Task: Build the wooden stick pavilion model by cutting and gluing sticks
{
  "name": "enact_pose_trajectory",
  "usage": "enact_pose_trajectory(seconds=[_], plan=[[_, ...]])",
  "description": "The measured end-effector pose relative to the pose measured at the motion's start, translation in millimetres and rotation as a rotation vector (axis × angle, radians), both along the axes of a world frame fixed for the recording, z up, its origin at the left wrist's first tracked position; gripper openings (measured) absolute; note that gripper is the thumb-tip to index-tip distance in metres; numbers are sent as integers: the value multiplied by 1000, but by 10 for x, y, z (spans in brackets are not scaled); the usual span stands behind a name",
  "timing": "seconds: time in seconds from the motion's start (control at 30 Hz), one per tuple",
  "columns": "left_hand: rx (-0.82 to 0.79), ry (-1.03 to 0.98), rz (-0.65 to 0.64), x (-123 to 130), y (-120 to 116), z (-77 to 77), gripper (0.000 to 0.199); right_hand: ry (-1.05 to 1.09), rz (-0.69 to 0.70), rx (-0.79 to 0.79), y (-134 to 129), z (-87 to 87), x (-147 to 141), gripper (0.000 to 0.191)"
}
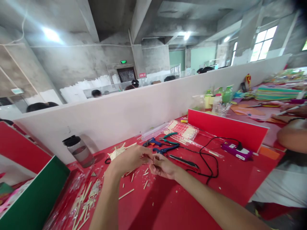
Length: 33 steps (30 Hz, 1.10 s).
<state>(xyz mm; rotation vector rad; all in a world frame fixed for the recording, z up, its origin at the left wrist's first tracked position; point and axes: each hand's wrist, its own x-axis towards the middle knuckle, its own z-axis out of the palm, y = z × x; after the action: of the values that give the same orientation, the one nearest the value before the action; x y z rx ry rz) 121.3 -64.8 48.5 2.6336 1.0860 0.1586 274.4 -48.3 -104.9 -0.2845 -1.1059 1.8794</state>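
Observation:
My left hand (pixel 137 157) and my right hand (pixel 164 166) meet above the red table (pixel 187 204), their fingertips pinched together and touching. Whatever lies between the fingers is too small or hidden to make out. Partly behind my left hand is a pale construction of wooden sticks (pixel 117 153). Short cut sticks (pixel 132 177) and crumbs are scattered beneath the hands. Just beyond them lie a blue glue gun (pixel 151 142), blue-handled pliers (pixel 166 149) and green-handled pliers (pixel 169 137). A utility knife (pixel 184 161) rests to the right of my right hand.
A water bottle (pixel 80 152) stands at the back left. Plastic wrap and loose sticks (pixel 83 204) cover the left side. Bagged sticks (pixel 182 131) lie at the back. A black cable (pixel 217 166) runs to a purple power strip (pixel 237 151). Another person's arm (pixel 291 135) shows at right.

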Motion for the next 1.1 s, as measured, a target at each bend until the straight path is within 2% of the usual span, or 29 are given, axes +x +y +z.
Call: enact_pose_trajectory(seconds=[0.1, 0.17, 0.23, 0.33, 0.4, 0.47, 0.53, 0.57, 0.67, 0.77, 0.87, 0.97, 1.1], plan=[[-3, -17, 8, -89, 24, 47, 20, -65, -18, -11, 0, 1, -32, 46], [20, -67, 78, -230, 46, 98, 20, -172, -67, 31, 36, 16, -20, 48], [38, -145, 183, -440, 62, 151, 23, -352, -163, 140, 105, 48, 45, 47], [56, -250, 276, -818, 68, 199, 33, -664, -366, 368, 265, 119, 227, 36], [11, -285, 315, -1046, 66, 189, 40, -891, -485, 553, 407, 174, 353, 26], [-34, -306, 355, -1215, 73, 148, 45, -1230, -624, 731, 577, 226, 431, 20], [-76, -293, 384, -1311, 97, 87, 46, -1549, -710, 818, 765, 265, 444, 23], [-100, -276, 387, -1333, 115, 56, 46, -1687, -722, 808, 860, 277, 430, 25], [-156, -228, 340, -1320, 180, -25, 44, -1788, -732, 773, 1112, 260, 350, 32], [-173, -210, 277, -1249, 243, -80, 41, -1859, -685, 728, 1272, 171, 285, 34], [-158, -232, 284, -1200, 307, -142, 39, -1896, -643, 696, 1343, 61, 265, 42], [-148, -272, 302, -1205, 376, -228, 39, -1870, -661, 698, 1363, -10, 272, 48], [-119, -350, 306, -1246, 465, -339, 40, -1753, -733, 718, 1372, -9, 313, 42]])
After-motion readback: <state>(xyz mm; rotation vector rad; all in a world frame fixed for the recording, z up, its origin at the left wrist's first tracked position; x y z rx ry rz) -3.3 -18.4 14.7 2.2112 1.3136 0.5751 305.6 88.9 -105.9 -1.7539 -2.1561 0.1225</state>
